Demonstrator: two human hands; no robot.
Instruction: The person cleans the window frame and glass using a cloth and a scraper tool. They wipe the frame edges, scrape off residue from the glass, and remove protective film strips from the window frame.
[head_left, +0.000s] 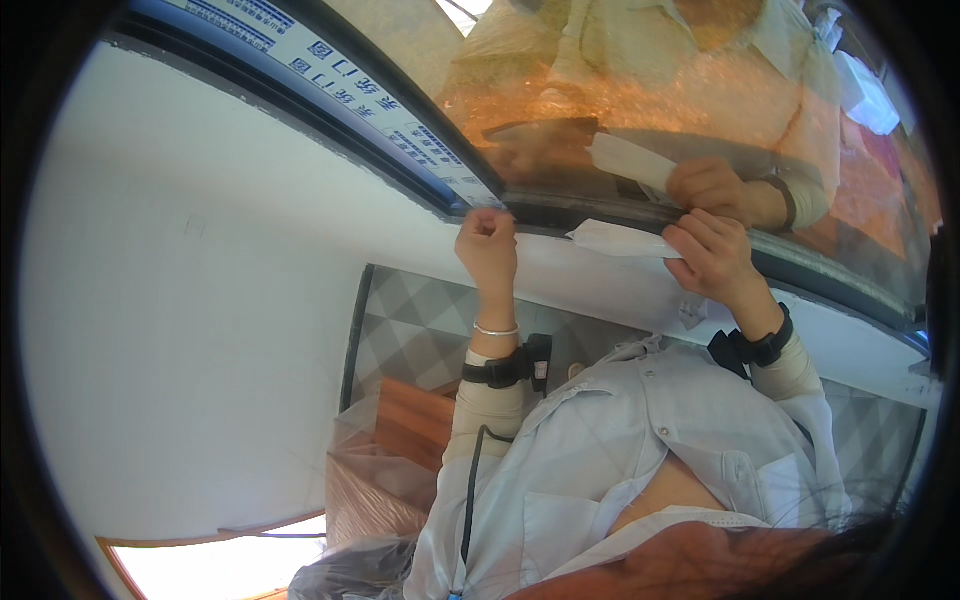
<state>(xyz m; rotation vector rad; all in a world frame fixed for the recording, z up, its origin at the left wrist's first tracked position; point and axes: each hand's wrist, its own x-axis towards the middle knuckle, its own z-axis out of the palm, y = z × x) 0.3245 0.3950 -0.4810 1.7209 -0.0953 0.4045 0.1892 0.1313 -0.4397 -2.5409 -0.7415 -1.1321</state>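
My left hand (487, 247) is at the lower inside corner of a dark window frame (555, 222), thumb and fingertips drawn together. Its fingertips touch the lower end of a white protective film (360, 94) with blue printing, which runs up the frame's side. Whether they grip the film's end is hidden. My right hand (712, 251) rests against the bottom rail of the frame and holds a flat white strip (622, 238), which points left along the rail. The strip's material is unclear. The glass pane (540, 90) mirrors the right hand and the strip.
A white wall (187, 300) fills the left side. Below the window are a white sill face (570, 262) and grey diamond-patterned tiles (420, 307). Near my left elbow, a brown wooden piece (412, 420) stands beside clear plastic sheeting (375, 487). A black cable (472, 487) runs along my left sleeve.
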